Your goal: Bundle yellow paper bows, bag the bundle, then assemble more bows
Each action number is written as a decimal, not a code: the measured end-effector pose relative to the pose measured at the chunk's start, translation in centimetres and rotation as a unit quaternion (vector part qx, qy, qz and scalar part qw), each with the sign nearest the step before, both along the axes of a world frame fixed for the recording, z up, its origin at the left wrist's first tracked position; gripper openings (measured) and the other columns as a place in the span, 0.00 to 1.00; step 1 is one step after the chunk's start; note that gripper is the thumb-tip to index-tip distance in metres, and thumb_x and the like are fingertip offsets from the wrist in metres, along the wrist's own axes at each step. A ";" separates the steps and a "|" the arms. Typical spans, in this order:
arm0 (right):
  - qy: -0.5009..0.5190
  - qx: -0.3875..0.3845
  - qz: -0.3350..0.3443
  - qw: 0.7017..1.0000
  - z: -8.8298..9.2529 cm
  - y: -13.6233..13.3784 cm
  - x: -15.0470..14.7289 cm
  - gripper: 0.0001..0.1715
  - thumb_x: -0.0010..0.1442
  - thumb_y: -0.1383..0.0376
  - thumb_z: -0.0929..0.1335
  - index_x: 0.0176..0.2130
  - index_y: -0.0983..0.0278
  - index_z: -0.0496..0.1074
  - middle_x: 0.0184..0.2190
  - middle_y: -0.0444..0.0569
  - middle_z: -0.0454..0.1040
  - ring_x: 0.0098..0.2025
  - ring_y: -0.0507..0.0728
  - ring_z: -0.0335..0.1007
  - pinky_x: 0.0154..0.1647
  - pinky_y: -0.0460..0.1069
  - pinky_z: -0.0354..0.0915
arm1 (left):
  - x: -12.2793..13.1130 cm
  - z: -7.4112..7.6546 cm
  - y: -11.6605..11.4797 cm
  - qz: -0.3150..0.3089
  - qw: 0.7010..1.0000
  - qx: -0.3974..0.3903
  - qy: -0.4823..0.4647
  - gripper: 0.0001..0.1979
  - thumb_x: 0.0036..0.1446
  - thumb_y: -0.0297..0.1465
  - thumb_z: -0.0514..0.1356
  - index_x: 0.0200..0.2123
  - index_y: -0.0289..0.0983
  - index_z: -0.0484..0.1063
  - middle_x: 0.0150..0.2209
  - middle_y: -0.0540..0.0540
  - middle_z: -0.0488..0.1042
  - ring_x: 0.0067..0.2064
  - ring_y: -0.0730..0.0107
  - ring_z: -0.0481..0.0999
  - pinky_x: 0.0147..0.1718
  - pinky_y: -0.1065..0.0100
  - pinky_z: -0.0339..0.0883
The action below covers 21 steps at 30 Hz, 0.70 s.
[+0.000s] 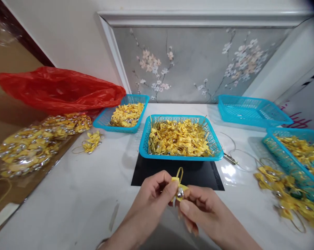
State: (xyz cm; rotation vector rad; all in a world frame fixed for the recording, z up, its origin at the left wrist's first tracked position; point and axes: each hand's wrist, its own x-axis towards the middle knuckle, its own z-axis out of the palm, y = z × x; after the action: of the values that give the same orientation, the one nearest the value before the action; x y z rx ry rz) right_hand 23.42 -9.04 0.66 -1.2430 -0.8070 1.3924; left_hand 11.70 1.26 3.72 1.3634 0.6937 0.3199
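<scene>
Between my two hands is a yellow ribbon bow [181, 189] with a small silver bell on its front and a gold loop standing up from it. My left hand [157, 192] pinches its left side between thumb and fingers. On the lower right, my right hand [202, 210] closes its thumb and fingers on the bow beside the bell. Just beyond my hands, a blue plastic basket [181, 158] holds a heap of similar yellow bows with gold loops. It stands partly on a black mat [172, 173].
Left are a red plastic bag [60, 88], a blue basket of bows [136, 129], a small bow cluster [91, 142] and bagged bows [29, 149]. Right are a blue basket [253, 111], another with bows [289, 152], loose bows [287, 191] and a thin metal tool [230, 158].
</scene>
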 end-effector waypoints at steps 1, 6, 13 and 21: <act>0.017 0.008 -0.017 1.000 -0.2 0.2 -0.3 0.23 0.58 0.48 0.68 0.28 0.65 0.66 0.17 0.39 0.63 0.17 0.46 0.56 0.18 0.42 0.53 | 0.0 0.0 -0.1 0.003 1.000 0.000 -0.004 0.17 0.59 0.40 0.58 0.22 0.37 0.62 0.22 0.55 0.61 0.26 0.74 0.58 0.26 0.71 0.54; 0.070 0.022 -0.086 0.994 -1.1 0.5 -1.4 0.20 0.57 0.52 0.70 0.26 0.65 0.66 0.15 0.38 0.62 0.16 0.45 0.54 0.17 0.42 0.53 | -0.2 -0.1 -0.2 0.019 1.000 0.007 -0.010 0.15 0.59 0.40 0.58 0.24 0.37 0.65 0.23 0.54 0.63 0.28 0.73 0.61 0.29 0.70 0.56; -0.149 0.130 -0.163 0.967 -0.3 -0.1 -1.0 0.11 0.60 0.63 0.68 0.27 0.63 0.75 0.23 0.45 0.73 0.25 0.50 0.65 0.26 0.44 0.59 | -0.2 0.0 -0.5 0.028 0.990 -0.133 -0.036 0.14 0.56 0.37 0.61 0.22 0.36 0.66 0.22 0.54 0.61 0.26 0.75 0.56 0.26 0.72 0.56; -0.280 0.171 -0.121 0.937 -1.3 -0.4 0.2 0.08 0.60 0.66 0.67 0.30 0.62 0.75 0.23 0.44 0.72 0.26 0.51 0.67 0.28 0.45 0.61 | -0.1 -0.3 -0.1 -0.006 0.971 -0.237 -0.027 0.14 0.54 0.38 0.63 0.24 0.35 0.67 0.22 0.55 0.59 0.23 0.78 0.52 0.23 0.75 0.55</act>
State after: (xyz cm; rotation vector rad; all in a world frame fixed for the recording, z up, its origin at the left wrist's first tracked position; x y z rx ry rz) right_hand 23.63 -9.40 -0.63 -1.4173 -1.1797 0.6572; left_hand 11.59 1.15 3.39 0.9000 0.6640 0.1660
